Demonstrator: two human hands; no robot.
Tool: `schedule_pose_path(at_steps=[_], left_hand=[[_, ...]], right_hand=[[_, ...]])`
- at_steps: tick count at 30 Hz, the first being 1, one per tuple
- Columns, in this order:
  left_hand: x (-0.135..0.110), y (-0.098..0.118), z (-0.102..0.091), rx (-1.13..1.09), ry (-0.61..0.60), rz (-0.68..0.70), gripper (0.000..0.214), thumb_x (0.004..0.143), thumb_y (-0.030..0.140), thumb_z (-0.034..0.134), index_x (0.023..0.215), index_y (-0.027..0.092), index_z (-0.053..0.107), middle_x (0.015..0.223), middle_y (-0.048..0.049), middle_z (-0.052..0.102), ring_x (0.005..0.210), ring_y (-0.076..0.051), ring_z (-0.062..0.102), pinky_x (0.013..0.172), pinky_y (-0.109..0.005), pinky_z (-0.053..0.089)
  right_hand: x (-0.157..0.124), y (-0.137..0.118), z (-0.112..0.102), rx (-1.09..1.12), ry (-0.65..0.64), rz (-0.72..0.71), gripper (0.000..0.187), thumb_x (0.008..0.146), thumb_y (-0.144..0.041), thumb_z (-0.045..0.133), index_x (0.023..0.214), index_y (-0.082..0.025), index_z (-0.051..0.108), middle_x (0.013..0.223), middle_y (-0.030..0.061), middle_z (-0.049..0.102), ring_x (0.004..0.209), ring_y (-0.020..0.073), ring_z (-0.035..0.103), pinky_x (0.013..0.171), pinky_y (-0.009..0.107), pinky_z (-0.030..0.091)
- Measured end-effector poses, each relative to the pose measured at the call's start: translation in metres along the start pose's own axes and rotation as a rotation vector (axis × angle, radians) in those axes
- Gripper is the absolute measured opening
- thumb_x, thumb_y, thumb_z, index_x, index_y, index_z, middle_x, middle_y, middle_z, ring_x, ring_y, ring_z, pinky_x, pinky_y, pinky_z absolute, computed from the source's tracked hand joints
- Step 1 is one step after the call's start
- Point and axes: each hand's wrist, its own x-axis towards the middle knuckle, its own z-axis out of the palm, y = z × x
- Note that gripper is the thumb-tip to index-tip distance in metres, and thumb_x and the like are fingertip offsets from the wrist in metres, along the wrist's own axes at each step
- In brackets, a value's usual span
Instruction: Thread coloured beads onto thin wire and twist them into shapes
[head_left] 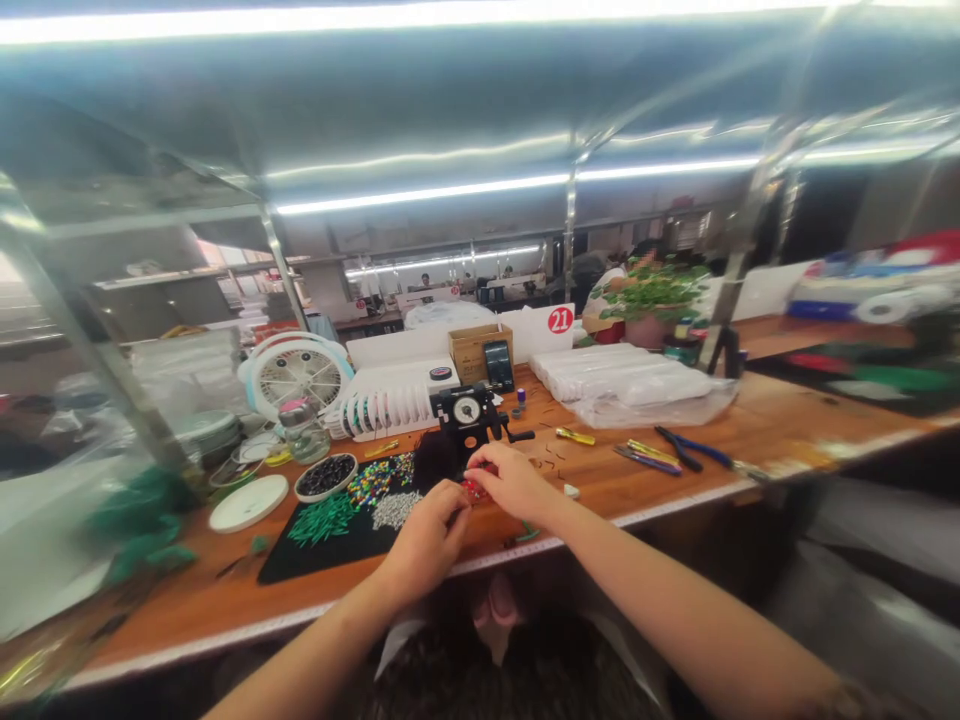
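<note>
My left hand point(426, 532) is closed in a pinch near the table's front edge; its fingertips hide what they hold. Close against it, my right hand point(511, 482) also pinches, in front of a black hand-crank device with a round white dial point(469, 410). Small red pieces point(474, 489) show between the two hands, too small to name. Left of my hands lies a dark mat point(289, 562) bearing piles of green tube-like pieces point(324, 518), silver-grey beads point(396, 510) and multicoloured beads point(370, 483). A round dish point(325, 494) of black pieces sits at the mat's back corner.
A white lid point(249, 503), a glass jar point(306, 440) and a fan point(300, 380) stand left. Pliers point(694, 447) and yellow-handled tools point(651, 456) lie right. Wrapped white rolls point(622, 382), a cardboard box point(472, 352) and a potted plant point(651, 300) are behind; metal posts rise alongside.
</note>
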Motion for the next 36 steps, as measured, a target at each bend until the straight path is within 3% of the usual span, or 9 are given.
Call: schedule_pose_path(at_steps=[4,9,13,16,18,23,28,31,36], left_hand=[[-0.008,0.006,0.005,-0.247,0.033,-0.285,0.015,0.067,0.028,0.063,0.06,0.017,0.056,0.045,0.0072,0.031,0.043,-0.008,0.023,0.044,-0.023,0.019],[-0.017,0.01,0.011,-0.401,0.016,-0.376,0.02,0.059,0.031,0.065,0.057,0.016,0.052,0.046,0.0093,0.025,0.043,-0.006,0.017,0.044,-0.023,0.013],[-0.017,0.008,0.011,-0.396,0.044,-0.362,0.021,0.058,0.031,0.064,0.053,0.018,0.049,0.044,0.0106,0.022,0.042,-0.006,0.015,0.044,-0.023,0.013],[-0.016,0.005,0.006,-0.32,0.078,-0.307,0.016,0.059,0.027,0.067,0.055,0.017,0.056,0.046,0.0066,0.038,0.044,-0.008,0.028,0.046,-0.022,0.021],[-0.016,0.004,0.002,-0.214,0.074,-0.223,0.011,0.06,0.024,0.069,0.057,0.017,0.061,0.055,0.0017,0.053,0.054,-0.012,0.042,0.054,-0.023,0.031],[-0.018,-0.004,-0.002,0.391,0.069,0.193,0.014,0.078,0.022,0.055,0.075,0.023,0.068,0.081,-0.0045,0.062,0.078,-0.02,0.055,0.072,-0.027,0.039],[-0.017,-0.018,-0.005,0.672,0.031,0.304,0.021,0.08,0.015,0.049,0.082,0.025,0.067,0.113,-0.0063,0.058,0.083,-0.02,0.056,0.077,-0.029,0.038],[-0.015,-0.018,-0.005,0.444,-0.003,0.26,0.014,0.076,0.017,0.055,0.075,0.024,0.066,0.105,-0.0064,0.062,0.086,-0.02,0.055,0.081,-0.029,0.036],[-0.016,-0.006,0.003,-0.223,0.203,-0.195,0.011,0.062,0.024,0.066,0.057,0.019,0.057,0.056,0.0009,0.051,0.055,-0.014,0.043,0.055,-0.024,0.033]], right_hand=[[-0.034,-0.014,0.002,-0.077,0.315,-0.023,0.02,0.082,-0.032,0.06,0.071,-0.017,0.065,0.073,0.0023,0.059,0.069,0.0144,0.055,0.068,0.027,0.042],[-0.061,-0.014,0.03,0.115,0.035,0.275,0.018,0.075,-0.032,0.067,0.067,-0.016,0.066,0.06,-0.0005,0.06,0.058,0.0143,0.055,0.054,0.023,0.039],[-0.067,-0.009,0.042,-0.112,0.19,-0.071,0.016,0.082,-0.016,0.053,0.069,-0.016,0.062,0.073,0.0036,0.058,0.072,0.0171,0.055,0.066,0.028,0.045],[-0.066,-0.009,0.036,-0.355,0.215,-0.46,0.02,0.085,-0.009,0.044,0.08,-0.016,0.062,0.097,0.0103,0.055,0.095,0.0218,0.051,0.083,0.034,0.045],[-0.059,-0.01,0.03,-0.397,0.141,-0.554,0.024,0.085,-0.006,0.039,0.086,-0.016,0.061,0.103,0.0111,0.051,0.098,0.0206,0.051,0.085,0.033,0.045],[-0.023,-0.011,0.022,-0.332,0.017,-0.272,0.018,0.086,-0.008,0.042,0.084,-0.016,0.058,0.088,0.0051,0.05,0.073,0.014,0.051,0.069,0.027,0.044],[0.009,-0.003,0.019,-0.25,-0.083,-0.157,0.015,0.076,-0.005,0.054,0.068,-0.017,0.06,0.067,-0.0016,0.056,0.063,0.0114,0.053,0.057,0.02,0.039],[0.006,-0.001,0.017,-0.236,-0.063,-0.159,0.015,0.075,-0.005,0.056,0.067,-0.017,0.061,0.069,-0.0012,0.058,0.064,0.0119,0.054,0.059,0.021,0.041],[-0.032,-0.011,0.023,-0.232,0.3,-0.147,0.016,0.082,-0.029,0.062,0.072,-0.017,0.062,0.078,0.0029,0.056,0.074,0.0158,0.054,0.07,0.027,0.043]])
